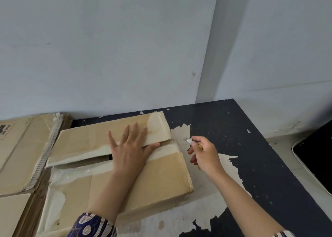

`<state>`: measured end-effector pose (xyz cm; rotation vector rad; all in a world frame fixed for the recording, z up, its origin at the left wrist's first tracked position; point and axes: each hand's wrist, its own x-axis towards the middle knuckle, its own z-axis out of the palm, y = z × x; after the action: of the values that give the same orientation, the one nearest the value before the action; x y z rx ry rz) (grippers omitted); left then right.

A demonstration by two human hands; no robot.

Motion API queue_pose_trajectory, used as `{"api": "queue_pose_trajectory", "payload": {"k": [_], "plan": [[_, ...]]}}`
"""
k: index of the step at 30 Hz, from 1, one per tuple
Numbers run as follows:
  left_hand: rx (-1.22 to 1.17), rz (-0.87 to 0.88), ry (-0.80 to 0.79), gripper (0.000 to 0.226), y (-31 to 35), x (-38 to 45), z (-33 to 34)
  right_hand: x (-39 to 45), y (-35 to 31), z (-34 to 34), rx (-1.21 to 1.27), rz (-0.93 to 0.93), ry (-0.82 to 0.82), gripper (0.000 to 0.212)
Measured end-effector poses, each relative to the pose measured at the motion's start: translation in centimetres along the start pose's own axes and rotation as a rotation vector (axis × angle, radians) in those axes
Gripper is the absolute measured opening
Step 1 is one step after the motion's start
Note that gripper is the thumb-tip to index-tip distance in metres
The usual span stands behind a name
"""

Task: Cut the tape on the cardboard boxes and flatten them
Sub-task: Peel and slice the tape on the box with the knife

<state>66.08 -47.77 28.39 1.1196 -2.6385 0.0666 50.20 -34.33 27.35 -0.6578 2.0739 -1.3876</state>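
With my left hand (132, 149) pressed flat and open across the brown cardboard box (143, 179) on the peeling dark table (251, 156), my right hand (204, 156) gripped the yellow-handled cutter (190, 141) just beside the right end of the box's pale tape seam (167, 149), which ran left to right.

A brown cardboard box (125, 179) lies on a dark table with peeling surface (251, 156), its far flap (89, 143) lifted slightly along a seam of clear tape (167, 149). The left hand (130, 150) presses flat with spread fingers across the flaps. Just right of the box, the right hand (204, 156) grips a small yellow-handled cutter (193, 143), blade pointing left. Flattened brown cardboard sheets (21, 152) lie stacked at the left.
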Motion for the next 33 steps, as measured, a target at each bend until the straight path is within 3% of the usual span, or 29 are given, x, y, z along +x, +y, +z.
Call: {"api": "queue_pose_trajectory", "payload": {"k": [6,11,15,19,25,30,33], "plan": [[-0.133,-0.088,0.291,0.062,1.4,-2.4,-1.4,0.0,6.1,-3.2,-0.370,0.040,0.153,0.024],[-0.187,-0.260,0.098,0.051,3.8,-6.2,-1.6,0.3,9.7,-6.4,-0.476,0.162,0.316,0.032],[-0.145,-0.215,0.064,0.054,4.3,-7.2,-0.9,0.9,11.5,-9.0,-0.508,0.251,0.455,0.032],[-0.160,-0.223,0.026,0.057,4.3,-7.0,-0.8,0.9,13.8,-11.2,-0.682,0.282,0.433,0.030],[-0.144,-0.200,0.038,0.056,4.2,-7.0,-0.8,-0.2,15.6,-10.9,-0.798,0.156,0.395,0.029],[-0.144,-0.149,0.077,0.052,3.9,-7.1,-1.1,0.0,13.3,-10.3,-0.724,0.186,0.501,0.040],[-0.100,-0.061,0.077,0.051,3.9,-7.3,-1.1,1.2,7.9,-8.2,-0.501,0.027,0.517,0.034]]}}
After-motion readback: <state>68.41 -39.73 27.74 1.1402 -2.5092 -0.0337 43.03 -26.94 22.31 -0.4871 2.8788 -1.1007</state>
